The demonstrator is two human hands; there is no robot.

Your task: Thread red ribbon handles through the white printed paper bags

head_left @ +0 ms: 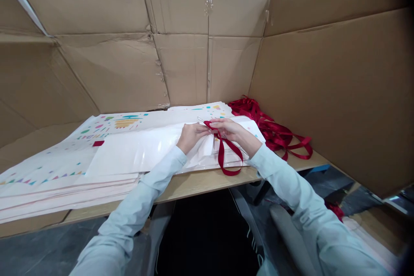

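Observation:
My left hand [190, 136] is closed at the edge of a white plastic bag [132, 152], its fingertips pinching the material. Close against it, my right hand [229, 129] is closed on a red ribbon [230, 173], whose loop hangs down over the front of the bags. A thin metal wire loop [200, 119] pokes out beside the fingertips, where the ribbon meets it. Which fingers grip the wire is hidden. Beneath lies a stack of white printed bags [67, 151] with coloured shapes and lettering.
A heap of red ribbons [271, 129] lies at the right of the table [190, 183]. Cardboard walls [184, 64] stand behind and on both sides. A small red piece [98, 143] rests on the stack. My lap is below the table's front edge.

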